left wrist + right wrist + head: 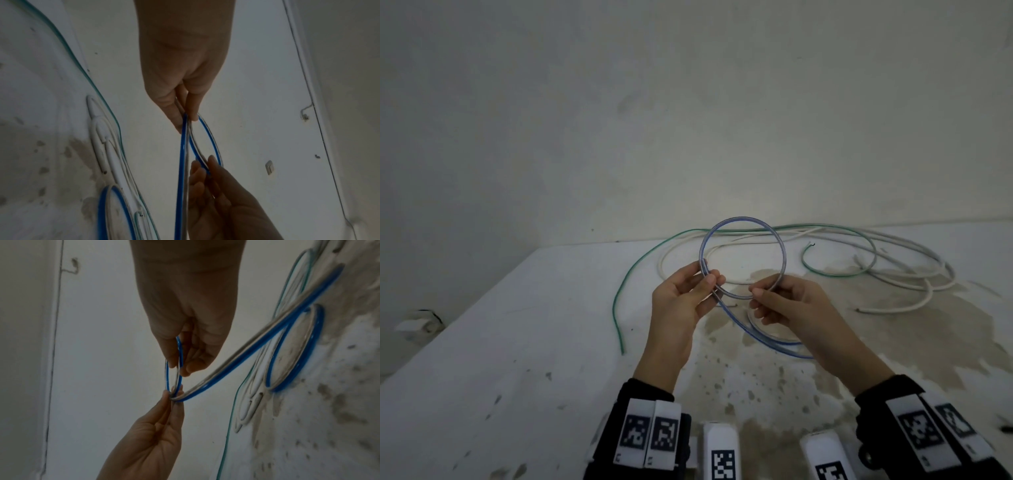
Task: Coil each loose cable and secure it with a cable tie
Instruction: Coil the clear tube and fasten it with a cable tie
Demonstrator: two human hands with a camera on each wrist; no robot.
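"Look, what is that person holding up over the table (482, 342)?"

"The blue cable (739, 222). One round loop of it is up in the air. The left hand (681, 301) pinches the loop on one side, thumb and fingers tight on it where the cable crosses over itself. The right hand (787, 308) pinches the bottom of the loop on the other side."

"Where is the rest of it?"

"It hangs down from the left hand and lies curled on the table, just under the right hand."

"Is it heavy?"

"I think it is light. It looks a bit stiff and springy too, because the loop stays nice and round. It might pop open if a hand lets go."

"So where should they hold it?"

"Right at the crossing spot, I think, so the rings stay together. The plastic looks smooth, so it could slip."

"And the other cables?"

"The green cable (619, 301) and the white cables (928, 291) lie loose on the table behind the hands. I can't see any cable tie."
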